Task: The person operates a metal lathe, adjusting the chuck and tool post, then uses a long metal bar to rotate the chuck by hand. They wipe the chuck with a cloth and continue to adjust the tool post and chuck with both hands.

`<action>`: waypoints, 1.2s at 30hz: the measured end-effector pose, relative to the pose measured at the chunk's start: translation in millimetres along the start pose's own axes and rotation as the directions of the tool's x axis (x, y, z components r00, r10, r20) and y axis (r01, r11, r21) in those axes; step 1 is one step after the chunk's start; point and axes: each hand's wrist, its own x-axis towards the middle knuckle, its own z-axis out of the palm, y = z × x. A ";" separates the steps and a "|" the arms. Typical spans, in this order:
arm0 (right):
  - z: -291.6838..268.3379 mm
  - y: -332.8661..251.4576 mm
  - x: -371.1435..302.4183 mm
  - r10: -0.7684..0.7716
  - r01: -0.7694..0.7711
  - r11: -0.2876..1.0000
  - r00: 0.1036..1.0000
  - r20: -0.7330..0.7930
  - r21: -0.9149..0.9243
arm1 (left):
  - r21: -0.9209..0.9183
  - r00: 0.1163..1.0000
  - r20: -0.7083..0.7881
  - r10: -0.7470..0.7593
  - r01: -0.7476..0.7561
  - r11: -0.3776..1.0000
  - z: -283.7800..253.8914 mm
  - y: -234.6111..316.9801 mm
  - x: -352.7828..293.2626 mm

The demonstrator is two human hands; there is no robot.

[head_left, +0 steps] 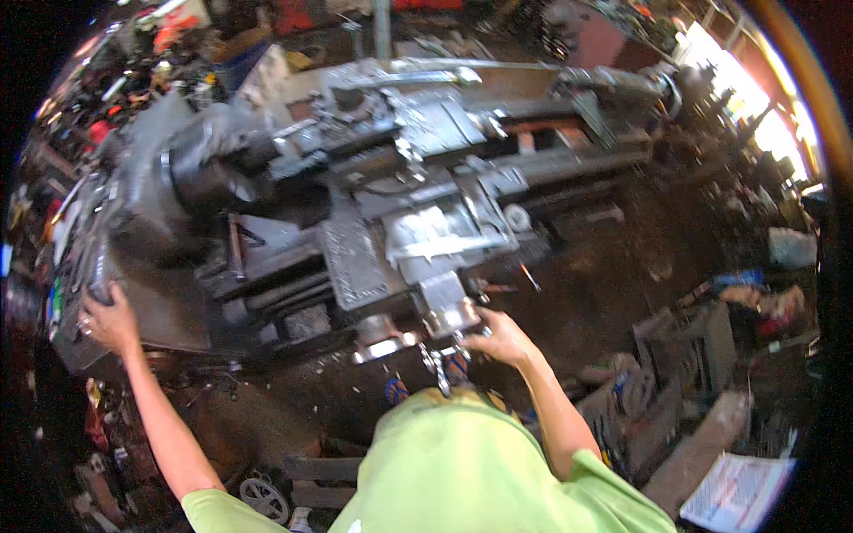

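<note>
A large metal lathe fills the middle, with a dark round chuck (218, 164) at its left and a shiny carriage slide (435, 226) nearer me. At the far left, my left hand (111, 324) reaches to the front edge of the grey headstock (164, 302). Its fingers and thumb close around a dark knob-like part, whose exact kind is blurred. In front of the carriage, my right hand (502, 339) has its fingers bent against the metal handwheel (451, 318). A crank handle (440, 364) hangs below that wheel. Beside it sits another round metal wheel (380, 338).
Long lathe bed rails (586, 164) run off to the right. Scrap metal and boards (702, 435) lie on the floor at the right, near a printed paper sheet (737, 491). A small spoked wheel (265, 499) lies at lower left. Mixed clutter crowds the upper left.
</note>
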 end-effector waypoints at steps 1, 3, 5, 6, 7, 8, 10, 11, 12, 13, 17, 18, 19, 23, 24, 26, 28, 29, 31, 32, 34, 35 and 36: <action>0.6 -2.1 -0.8 -0.053 0.053 0.999 0.998 -0.016 0.003 | -0.019 1.000 -0.027 0.015 -0.015 1.000 -4.2 3.1 -1.5; 0.1 -7.0 -2.5 -0.045 0.045 0.999 0.999 0.005 -0.002 | -0.037 0.999 -0.040 -0.001 0.000 0.999 -12.0 9.5 -4.7; -1.0 -11.8 -3.5 0.019 -0.020 0.999 0.999 0.043 0.034 | -0.043 0.997 -0.081 -0.009 0.006 0.999 -17.7 16.3 -6.2; -1.8 -13.6 -4.2 0.066 -0.068 0.997 0.997 0.051 0.039 | -0.044 0.994 -0.106 0.001 -0.006 0.999 -19.9 19.4 -6.4; -1.9 -15.0 -3.7 0.096 -0.099 0.994 0.994 0.057 0.056 | -0.046 0.996 -0.089 -0.018 0.014 0.999 -21.5 22.0 -6.2; -2.2 -15.6 -4.2 0.087 -0.095 0.989 0.994 0.071 0.114 | -0.054 0.996 -0.081 -0.031 0.026 0.998 -23.5 23.7 -6.0; -1.8 -14.9 -4.2 0.102 -0.109 0.987 0.992 0.068 0.117 | -0.079 0.997 -0.059 -0.048 0.044 0.996 -25.9 26.5 -5.5; -1.2 -13.7 -4.1 0.085 -0.091 0.987 0.995 0.055 0.133 | -0.082 0.997 -0.064 -0.042 0.037 0.996 -26.9 27.3 -5.2; -0.4 -11.8 -4.2 0.083 -0.090 0.986 0.995 0.053 0.138 | -0.084 0.997 -0.045 -0.055 0.051 0.995 -27.9 27.6 -5.5; 0.6 -9.7 -3.9 0.078 -0.085 0.986 0.996 0.051 0.142 | -0.085 0.997 -0.029 -0.069 0.066 0.994 -28.5 27.8 -5.8; 5.6 -0.4 -0.6 0.020 -0.021 0.984 1.000 0.007 0.175 | -0.092 0.998 -0.042 -0.052 0.048 0.995 -28.4 27.8 -7.1; 6.5 1.7 -0.4 0.022 -0.025 0.974 1.000 0.016 0.224 | -0.092 0.997 -0.042 -0.062 0.058 0.994 -28.0 27.7 -7.3; 7.9 3.1 1.3 0.036 -0.040 0.964 0.999 0.019 0.262 | -0.095 0.997 -0.049 -0.062 0.057 0.994 -27.7 27.8 -7.6; 11.3 6.1 2.6 0.066 -0.066 0.939 0.998 0.012 0.337 | -0.111 0.996 -0.053 -0.067 0.061 0.992 -27.3 28.5 -8.3; 12.2 5.9 2.4 0.093 -0.086 0.935 0.996 -0.005 0.344 | -0.116 0.997 -0.060 -0.057 0.050 0.992 -27.6 28.7 -8.4; 13.0 4.7 1.9 0.101 -0.102 0.927 0.995 0.022 0.360 | -0.118 0.996 -0.057 -0.066 0.059 0.991 -28.5 29.2 -8.6; 13.3 2.4 0.9 0.120 -0.111 0.924 0.993 -0.001 0.365 | -0.122 0.996 -0.066 -0.065 0.057 0.991 -29.5 29.6 -8.6; 13.1 1.1 0.2 0.107 -0.103 0.917 0.994 0.010 0.385 | -0.126 0.996 -0.061 -0.071 0.063 0.990 -29.9 29.9 -8.7; 13.0 -1.7 -0.4 0.127 -0.123 0.911 0.992 0.017 0.394 | -0.154 0.996 -0.050 -0.070 0.062 0.986 -30.6 29.9 -9.1; 12.9 -2.8 -1.1 0.130 -0.125 0.913 0.991 0.014 0.389 | -0.173 0.996 -0.053 -0.067 0.057 0.983 -30.7 30.0 -9.4; 12.9 -4.4 -1.7 0.156 -0.149 0.921 0.988 0.011 0.361 | -0.165 0.996 -0.030 -0.083 0.077 0.983 -30.8 30.1 -10.1; 13.0 -5.1 -1.3 0.166 -0.158 0.922 0.986 0.008 0.353 | -0.161 0.996 -0.031 -0.081 0.075 0.984 -31.0 30.1 -10.2; 13.2 -5.3 -2.2 0.139 -0.130 0.925 0.990 0.002 0.357 | -0.178 0.996 -0.022 -0.092 0.086 0.980 -31.3 29.9 -10.4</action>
